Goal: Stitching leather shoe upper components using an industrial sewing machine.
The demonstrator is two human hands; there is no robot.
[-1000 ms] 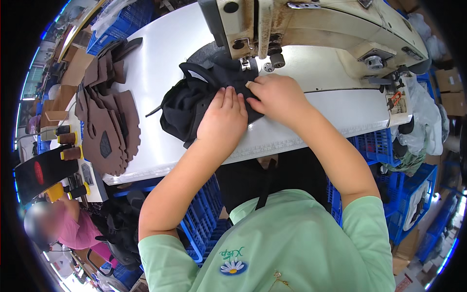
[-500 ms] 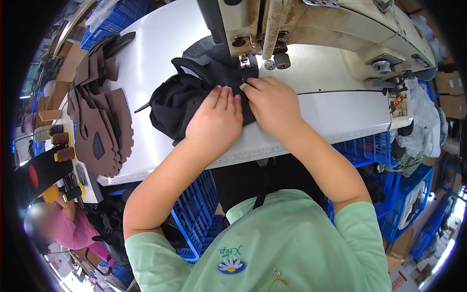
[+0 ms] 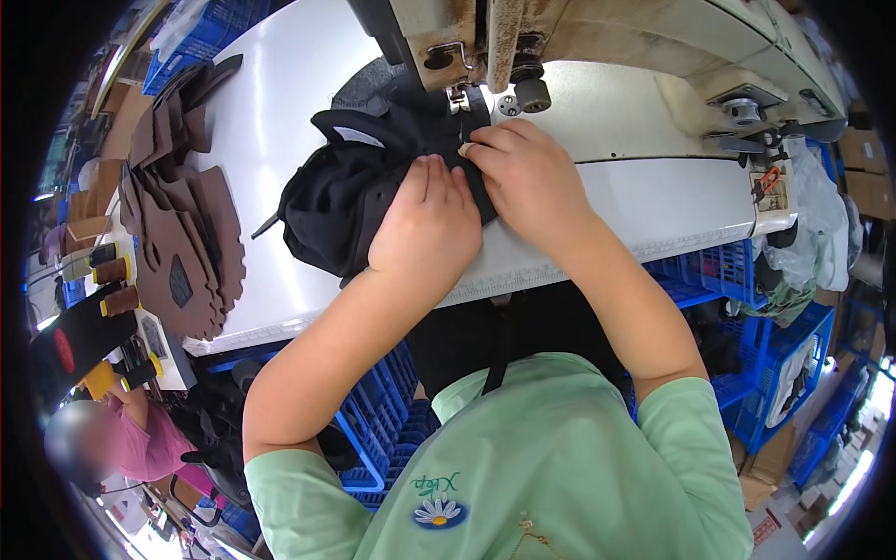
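A bunched black fabric piece (image 3: pixel 350 191) lies on the white sewing table (image 3: pixel 280 112), its far edge under the head of a beige sewing machine (image 3: pixel 597 47). My left hand (image 3: pixel 425 229) lies flat on the fabric, fingers together, pressing it down. My right hand (image 3: pixel 527 177) rests beside it, fingers curled on the fabric's edge just below the needle area (image 3: pixel 459 98). Both forearms come up from the lower edge over my green shirt.
A fanned stack of brown cut pieces (image 3: pixel 182 233) lies at the table's left. Blue plastic crates (image 3: pixel 383 420) stand under the table and more crates (image 3: pixel 784 364) at the right. Another person in pink (image 3: pixel 140 439) sits at lower left.
Both hands and the black fabric have shifted slightly up toward the machine head; the view has tilted closer over the table. The grip looks the same.
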